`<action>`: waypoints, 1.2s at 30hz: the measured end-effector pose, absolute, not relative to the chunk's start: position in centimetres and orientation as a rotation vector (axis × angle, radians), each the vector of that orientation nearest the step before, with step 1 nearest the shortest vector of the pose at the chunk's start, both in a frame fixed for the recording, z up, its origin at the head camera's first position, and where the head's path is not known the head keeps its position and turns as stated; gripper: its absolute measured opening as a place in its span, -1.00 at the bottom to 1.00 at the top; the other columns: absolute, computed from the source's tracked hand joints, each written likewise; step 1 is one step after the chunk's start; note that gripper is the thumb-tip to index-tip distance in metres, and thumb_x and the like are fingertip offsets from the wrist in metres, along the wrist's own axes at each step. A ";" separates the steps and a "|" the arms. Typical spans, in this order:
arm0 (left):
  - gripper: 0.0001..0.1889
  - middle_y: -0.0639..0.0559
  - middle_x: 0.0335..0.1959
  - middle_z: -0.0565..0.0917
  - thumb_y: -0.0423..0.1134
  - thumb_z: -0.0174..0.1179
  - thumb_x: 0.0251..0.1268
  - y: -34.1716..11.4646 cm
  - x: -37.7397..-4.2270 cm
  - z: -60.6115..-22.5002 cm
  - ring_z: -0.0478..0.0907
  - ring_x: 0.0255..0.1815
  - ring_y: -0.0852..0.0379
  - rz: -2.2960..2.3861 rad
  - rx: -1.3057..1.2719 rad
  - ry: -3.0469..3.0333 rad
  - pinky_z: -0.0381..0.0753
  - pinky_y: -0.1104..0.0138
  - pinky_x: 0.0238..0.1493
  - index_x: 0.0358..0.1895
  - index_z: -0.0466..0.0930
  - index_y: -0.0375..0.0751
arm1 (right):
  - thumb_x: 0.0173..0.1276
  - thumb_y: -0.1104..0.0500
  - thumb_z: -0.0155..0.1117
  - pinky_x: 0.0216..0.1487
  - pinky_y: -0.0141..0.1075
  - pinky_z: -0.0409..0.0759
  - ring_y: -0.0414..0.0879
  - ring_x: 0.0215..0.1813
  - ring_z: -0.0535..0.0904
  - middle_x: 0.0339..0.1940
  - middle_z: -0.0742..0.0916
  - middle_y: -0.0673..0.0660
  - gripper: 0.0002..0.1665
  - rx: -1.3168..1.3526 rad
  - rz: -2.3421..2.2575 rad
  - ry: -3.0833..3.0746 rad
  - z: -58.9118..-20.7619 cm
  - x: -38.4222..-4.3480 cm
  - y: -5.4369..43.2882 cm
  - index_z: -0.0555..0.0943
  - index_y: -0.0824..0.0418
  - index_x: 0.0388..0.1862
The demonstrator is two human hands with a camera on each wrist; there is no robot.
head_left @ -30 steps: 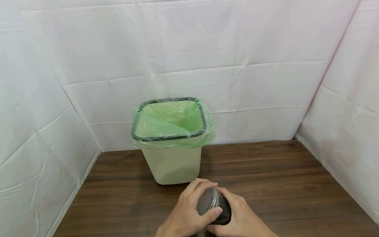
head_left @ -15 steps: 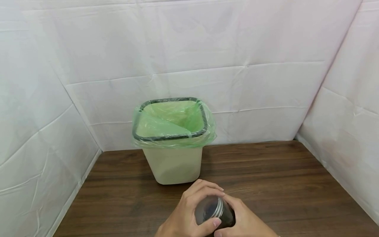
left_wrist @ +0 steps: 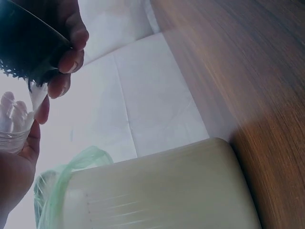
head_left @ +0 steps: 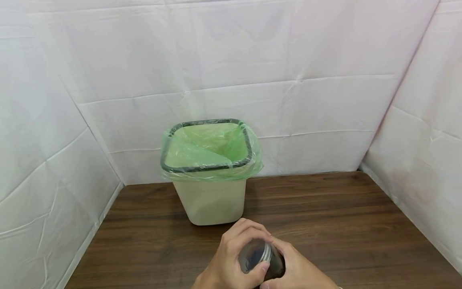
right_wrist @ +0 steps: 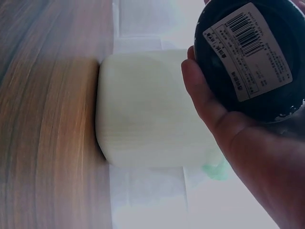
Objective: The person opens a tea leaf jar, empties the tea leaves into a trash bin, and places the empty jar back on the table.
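A jar with a clear, ridged end [head_left: 250,255] and a dark body [head_left: 276,265] lies tilted between my two hands, low in the head view. My left hand [head_left: 227,257] curls round the clear end, its thumb against the ridges. Round the dark body my right hand [head_left: 296,267] grips with fingers and thumb. The right wrist view shows the jar's dark round base [right_wrist: 281,38] and a white barcode label [right_wrist: 248,52] on it. In the left wrist view, the dark body [left_wrist: 26,43] sits above the clear ridged part [left_wrist: 14,131], with fingers at both.
A cream waste bin [head_left: 216,202] stands just beyond my hands, lined with a green plastic bag [head_left: 213,170] under a dark rim frame [head_left: 198,168]. It rests on a dark wood table [head_left: 325,212]. White cloth walls [head_left: 325,100] enclose the back and sides.
Over the last second both hands and the jar have shifted slightly down and right, and the clear end has turned more toward the head camera. The bin has stayed put.
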State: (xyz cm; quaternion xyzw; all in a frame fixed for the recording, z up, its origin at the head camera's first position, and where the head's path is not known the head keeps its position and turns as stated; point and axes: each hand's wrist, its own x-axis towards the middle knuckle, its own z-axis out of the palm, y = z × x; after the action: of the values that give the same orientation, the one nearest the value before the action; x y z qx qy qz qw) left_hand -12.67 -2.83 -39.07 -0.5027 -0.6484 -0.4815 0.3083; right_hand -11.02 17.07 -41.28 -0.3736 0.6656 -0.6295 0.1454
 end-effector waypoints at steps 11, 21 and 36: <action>-0.77 0.02 -0.12 0.67 -0.18 0.18 0.24 -2.7 -12.8 -39.3 0.60 -0.11 0.15 -1.307 -1.265 -1.742 0.62 0.34 -0.09 -0.09 0.63 -0.17 | 0.18 0.26 0.50 0.09 -0.23 0.62 0.02 0.09 0.64 0.19 0.65 0.17 -0.09 -1.121 -1.761 2.152 -41.6 -11.2 17.0 0.34 0.16 0.50; -0.76 0.04 -0.11 0.67 -0.20 0.20 0.23 -2.7 -12.5 -39.3 0.59 -0.12 0.16 -1.316 -1.211 -1.766 0.64 0.29 -0.16 -0.06 0.63 -0.15 | 0.17 0.28 0.48 0.04 -0.21 0.65 -0.01 0.05 0.67 0.17 0.67 0.20 -0.16 -1.125 -1.836 2.213 -42.3 -11.0 16.5 0.39 0.18 0.44; -0.77 0.04 -0.13 0.67 -0.23 0.23 0.18 -2.7 -12.3 -39.3 0.59 -0.15 0.16 -1.287 -1.176 -1.753 0.61 0.34 -0.16 -0.09 0.63 -0.16 | 0.13 0.25 0.52 -0.13 -0.20 0.70 -0.05 -0.08 0.72 0.10 0.71 0.16 -0.10 -1.120 -1.841 2.332 -42.6 -10.3 15.9 0.38 0.17 0.46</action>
State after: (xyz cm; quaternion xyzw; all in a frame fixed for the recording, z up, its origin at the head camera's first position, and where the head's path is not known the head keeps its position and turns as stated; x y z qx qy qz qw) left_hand -12.30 -2.72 -39.29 -0.4493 -0.6697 -0.4918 0.3282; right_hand -10.34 15.92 -42.57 -0.3527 0.7343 -0.5797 -0.0169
